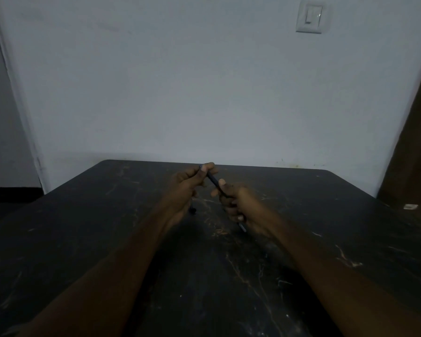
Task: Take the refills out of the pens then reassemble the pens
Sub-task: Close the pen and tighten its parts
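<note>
A dark blue pen [213, 180] runs slantwise between both hands above the middle of the black table [83, 239]. My left hand [187, 188] pinches its far upper end between thumb and fingers. My right hand [238, 205] is closed around its lower part, and the pen's near tip [242, 227] sticks out below the fist. A small dark piece [192, 210] shows just under my left hand; the dim light hides what it is. No loose refill is visible.
The scratched black table stands against a pale wall. A small white object [410, 207] lies near the table's right edge. A light switch [310, 17] is high on the wall. A dark brown panel [413, 154] stands at the right.
</note>
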